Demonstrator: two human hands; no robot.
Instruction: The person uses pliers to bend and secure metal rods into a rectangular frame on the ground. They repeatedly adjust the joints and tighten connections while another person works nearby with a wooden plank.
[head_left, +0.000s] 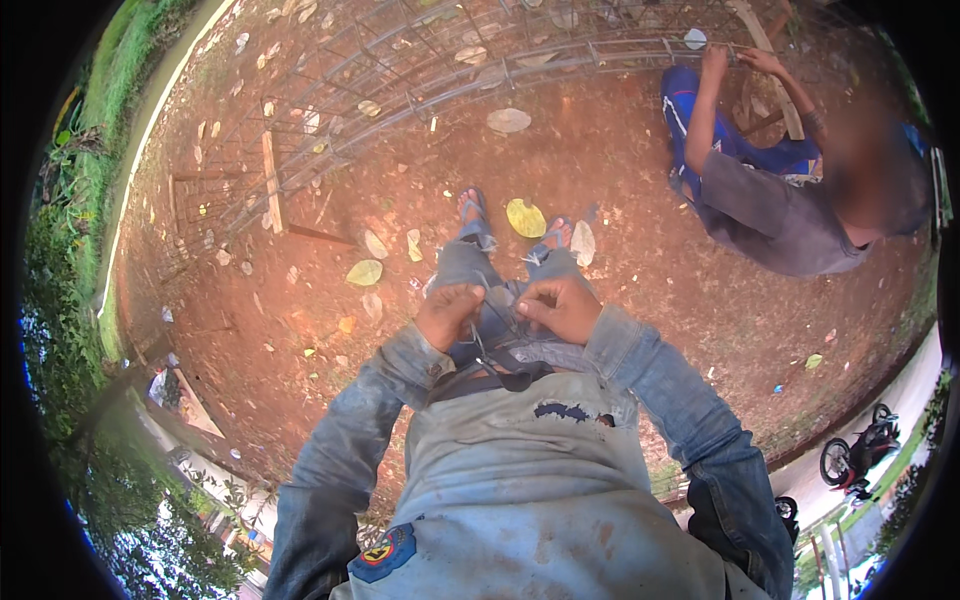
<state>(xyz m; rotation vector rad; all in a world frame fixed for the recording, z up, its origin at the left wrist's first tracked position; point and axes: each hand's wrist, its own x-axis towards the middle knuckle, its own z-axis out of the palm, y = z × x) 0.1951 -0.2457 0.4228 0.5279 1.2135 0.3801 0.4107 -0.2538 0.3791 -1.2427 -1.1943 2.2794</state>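
Note:
At waist height in front of my lap, my left hand (450, 316) is closed around thin grey wire (478, 336), part of which hangs below the fingers. A short gap away, my right hand (563, 308) has thumb and forefinger pinched together. What lies between those fingertips is too small to make out. Below both hands, a dark strap (522, 376) crosses my waist. Past them are my legs in torn jeans and my feet in sandals on reddish soil.
A long steel rebar cage (430, 100) spans the far side, with a wooden stake (272, 180) at its left. At the right a person in a dark shirt (770, 210) crouches, hands on the cage's end. Leaves litter the soil; a motorcycle (858, 452) stands far right.

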